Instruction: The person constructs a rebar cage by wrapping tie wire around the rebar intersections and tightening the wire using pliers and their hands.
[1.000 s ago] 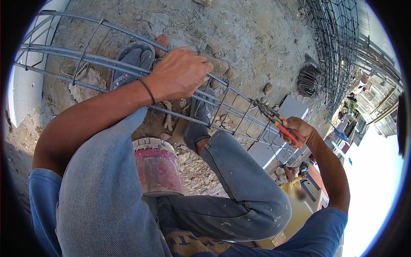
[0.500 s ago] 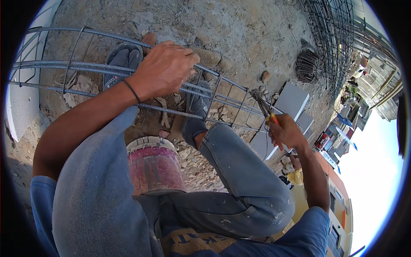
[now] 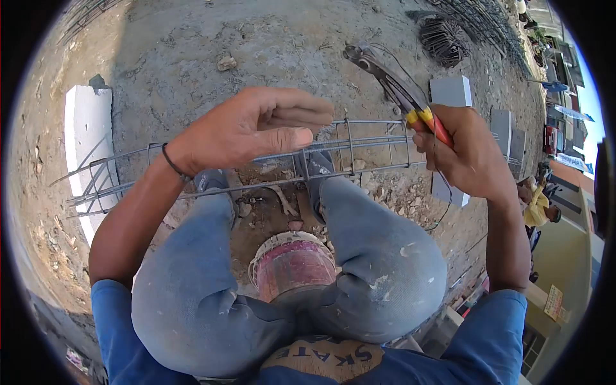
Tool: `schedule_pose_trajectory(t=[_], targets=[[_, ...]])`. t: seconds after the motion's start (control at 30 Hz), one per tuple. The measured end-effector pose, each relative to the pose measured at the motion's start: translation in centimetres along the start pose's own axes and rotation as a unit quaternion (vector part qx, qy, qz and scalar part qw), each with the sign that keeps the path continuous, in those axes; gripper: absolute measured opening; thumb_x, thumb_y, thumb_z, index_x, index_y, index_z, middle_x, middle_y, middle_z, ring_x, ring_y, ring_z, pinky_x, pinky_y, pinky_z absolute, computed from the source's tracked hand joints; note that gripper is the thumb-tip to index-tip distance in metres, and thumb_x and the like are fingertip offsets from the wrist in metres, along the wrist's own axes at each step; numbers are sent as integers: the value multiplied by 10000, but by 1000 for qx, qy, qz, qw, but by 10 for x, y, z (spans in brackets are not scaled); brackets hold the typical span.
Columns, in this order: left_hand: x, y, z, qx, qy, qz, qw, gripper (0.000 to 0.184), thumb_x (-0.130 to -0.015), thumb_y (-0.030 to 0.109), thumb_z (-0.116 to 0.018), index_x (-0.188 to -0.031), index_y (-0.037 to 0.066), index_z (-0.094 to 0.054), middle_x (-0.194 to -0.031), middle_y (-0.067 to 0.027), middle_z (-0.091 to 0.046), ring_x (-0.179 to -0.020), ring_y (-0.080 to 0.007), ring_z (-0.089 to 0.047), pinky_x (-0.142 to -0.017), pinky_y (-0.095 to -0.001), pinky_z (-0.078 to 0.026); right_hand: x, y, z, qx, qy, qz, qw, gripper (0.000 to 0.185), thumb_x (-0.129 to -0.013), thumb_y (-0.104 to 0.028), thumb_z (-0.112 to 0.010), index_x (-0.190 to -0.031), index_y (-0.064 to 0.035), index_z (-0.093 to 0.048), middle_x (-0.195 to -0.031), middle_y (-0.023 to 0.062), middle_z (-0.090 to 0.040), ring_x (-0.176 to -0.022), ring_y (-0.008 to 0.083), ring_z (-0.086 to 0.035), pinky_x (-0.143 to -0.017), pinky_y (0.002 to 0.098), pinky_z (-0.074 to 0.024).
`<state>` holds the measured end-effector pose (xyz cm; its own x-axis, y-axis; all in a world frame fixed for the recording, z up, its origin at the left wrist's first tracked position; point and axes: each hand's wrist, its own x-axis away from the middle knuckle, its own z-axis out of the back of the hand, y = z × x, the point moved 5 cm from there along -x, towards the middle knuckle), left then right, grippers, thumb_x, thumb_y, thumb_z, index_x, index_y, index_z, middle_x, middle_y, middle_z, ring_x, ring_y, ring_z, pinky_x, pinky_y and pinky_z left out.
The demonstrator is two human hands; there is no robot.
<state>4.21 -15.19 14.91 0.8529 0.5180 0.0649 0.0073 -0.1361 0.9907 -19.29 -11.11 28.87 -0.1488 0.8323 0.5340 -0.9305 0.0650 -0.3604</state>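
My left hand is held above a rebar cage, its fingers stretched out and the thumb apart, with nothing in it. In my right hand are pliers with red and yellow handles, raised over the cage's right part, jaws pointing up and left. A thin wire hangs in a loop around the pliers and my right hand. The cage lies across in front of my knees, its left end over a white block.
A pink-stained bucket stands between my legs. Grey blocks lie at the right. Behind them are a bundle of bent rods and more rebar. A person in yellow is at the far right.
My left hand has let go of the cage and opened. My right hand has lifted the pliers off the cage, up and towards me. The view has turned, showing both knees and the white block.
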Motion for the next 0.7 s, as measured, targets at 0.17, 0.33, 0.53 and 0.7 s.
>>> schedule_pose_trajectory(t=[0.17,0.33,0.53,0.7], targets=[[-26,142,-64,328,-27,-61,942,394,-1084,302,-507,-1329,2,-582,-1252,-171,-682,-1190,-277,-654,-1078,-421,-488,45,-96,34,261,290,164,906,147,-797,-93,-678,-883,22,-710,-835,235,-711,-816,378,-723,-704,488,-574],[18,209,-100,91,321,17,943,356,-1120,260,-395,-1246,2,-607,-1082,-149,-716,-821,-179,-695,-859,-340,-571,69,-126,73,185,277,96,938,1075,-868,-493,-766,-1643,-197,-83,-1603,196,-357,-953,418,-730,-756,519,-620],[83,132,-85,199,448,-8,872,325,-1128,277,-389,-1189,-3,-542,-666,-3,-463,-501,-69,-351,-456,-247,-289,68,-65,-52,-559,-178,113,802,642,-890,11,-525,-1493,112,-328,-1349,385,-544,-1098,435,-697,-771,603,-611],[109,86,-99,211,406,63,887,304,-1114,300,-440,-1193,22,-534,-650,20,-429,-483,-60,-330,-443,-235,-275,83,-2,-207,-752,-294,78,585,834,-871,72,-492,-1623,-27,-144,-1455,350,-480,-1351,458,-521,-990,691,-480]])
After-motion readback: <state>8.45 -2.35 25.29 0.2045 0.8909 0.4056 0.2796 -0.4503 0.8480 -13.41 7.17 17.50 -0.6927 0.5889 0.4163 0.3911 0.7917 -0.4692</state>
